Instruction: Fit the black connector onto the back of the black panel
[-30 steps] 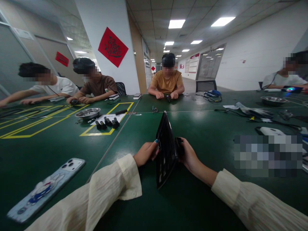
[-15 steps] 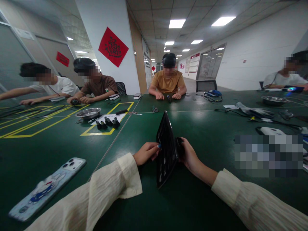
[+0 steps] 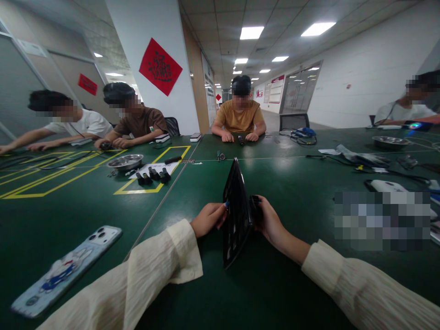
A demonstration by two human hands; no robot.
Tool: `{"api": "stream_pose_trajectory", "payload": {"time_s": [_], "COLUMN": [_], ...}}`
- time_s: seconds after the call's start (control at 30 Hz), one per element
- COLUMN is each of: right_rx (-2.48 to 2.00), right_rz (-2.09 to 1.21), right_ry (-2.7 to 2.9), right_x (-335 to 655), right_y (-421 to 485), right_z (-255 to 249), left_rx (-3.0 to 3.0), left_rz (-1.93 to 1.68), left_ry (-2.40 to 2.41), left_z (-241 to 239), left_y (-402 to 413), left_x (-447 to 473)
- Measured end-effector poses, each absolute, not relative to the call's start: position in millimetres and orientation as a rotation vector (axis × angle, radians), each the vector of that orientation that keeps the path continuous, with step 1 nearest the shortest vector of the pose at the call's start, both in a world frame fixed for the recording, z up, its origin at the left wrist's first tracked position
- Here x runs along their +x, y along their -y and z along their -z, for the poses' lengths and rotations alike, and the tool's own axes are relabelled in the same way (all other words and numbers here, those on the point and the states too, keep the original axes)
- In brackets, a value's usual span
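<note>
A thin black panel [image 3: 237, 217] stands upright and nearly edge-on between my hands, its left face marked with several lighter patches. My left hand [image 3: 210, 219] is closed, with thumb and fingertips against that left face. A small blue spot shows at the thumb tip; what the fingers pinch, if anything, is hidden. Behind the panel, on its right side, my right hand [image 3: 268, 217] is wrapped round a black part [image 3: 255, 201] that juts from its back. Most of the right fingers are hidden. To the left lies a phone in a light blue cartoon case [image 3: 67, 270].
Several black cylindrical parts [image 3: 153, 176] stand by a white sheet, near a metal bowl [image 3: 124, 162]. A small tool [image 3: 220, 156] lies beyond the panel. Cables and plastic bags [image 3: 360, 158] are at right. Several people sit round the green table [image 3: 292, 183].
My hands and the panel have hardly moved. The blue spot at my left thumb tip looks slightly higher and darker. The whole view has shifted very slightly.
</note>
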State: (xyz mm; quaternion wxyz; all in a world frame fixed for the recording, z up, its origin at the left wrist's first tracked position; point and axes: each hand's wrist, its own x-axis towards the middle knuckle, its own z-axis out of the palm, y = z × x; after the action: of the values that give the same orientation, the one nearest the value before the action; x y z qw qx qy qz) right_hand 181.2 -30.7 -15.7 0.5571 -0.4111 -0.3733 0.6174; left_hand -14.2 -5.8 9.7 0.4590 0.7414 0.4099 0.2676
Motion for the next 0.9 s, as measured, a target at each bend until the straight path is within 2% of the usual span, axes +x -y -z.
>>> {"api": "stream_pose_trajectory", "payload": {"time_s": [0.9], "right_rx": [-0.966], "right_rz": [-1.459], "right_ry": [0.885], "right_x": [181.2], "right_y": [30.5], "right_z": [15.5], "left_rx": [1.917], "left_rz": [-0.669], "left_ry": [-1.011], "left_z": [-9.4], "left_y": [7.7], "left_x": [-13.6]}}
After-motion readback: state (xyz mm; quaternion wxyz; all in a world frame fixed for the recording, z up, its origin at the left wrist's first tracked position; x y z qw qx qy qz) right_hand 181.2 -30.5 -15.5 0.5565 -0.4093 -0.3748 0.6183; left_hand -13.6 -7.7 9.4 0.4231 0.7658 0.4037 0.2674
